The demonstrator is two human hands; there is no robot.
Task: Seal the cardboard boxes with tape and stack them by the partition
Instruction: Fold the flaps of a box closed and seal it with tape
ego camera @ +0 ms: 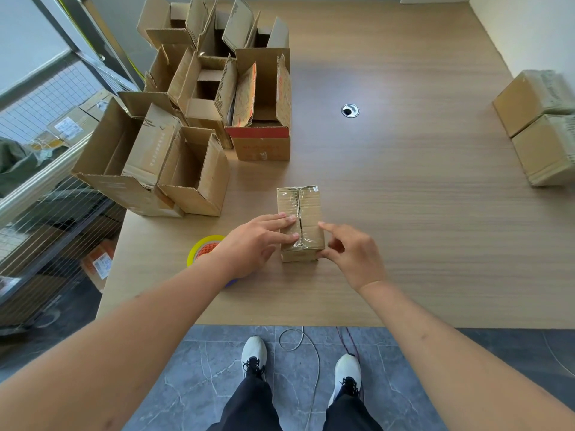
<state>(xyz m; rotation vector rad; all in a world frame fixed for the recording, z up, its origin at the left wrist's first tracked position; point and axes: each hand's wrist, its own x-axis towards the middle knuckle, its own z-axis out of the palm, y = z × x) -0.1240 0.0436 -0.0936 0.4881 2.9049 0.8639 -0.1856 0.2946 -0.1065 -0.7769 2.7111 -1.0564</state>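
A small cardboard box (306, 206) with clear tape along its closed top seam stands near the table's front edge. My left hand (255, 244) lies on the box's left top flap with straight fingers pressing the tape near the seam. My right hand (351, 253) is at the box's near right corner, index finger stretched to the top edge, thumb against the front corner, the other fingers curled. A yellow tape roll (202, 248) lies on the table left of my left hand, partly hidden by the wrist.
Several open empty cardboard boxes (193, 169) crowd the table's left and back left. Two taped boxes (541, 129) are stacked at the right by the white partition (529, 29). A cable grommet (350, 110) sits mid-table. A wire cage cart (46, 219) stands left of the table.
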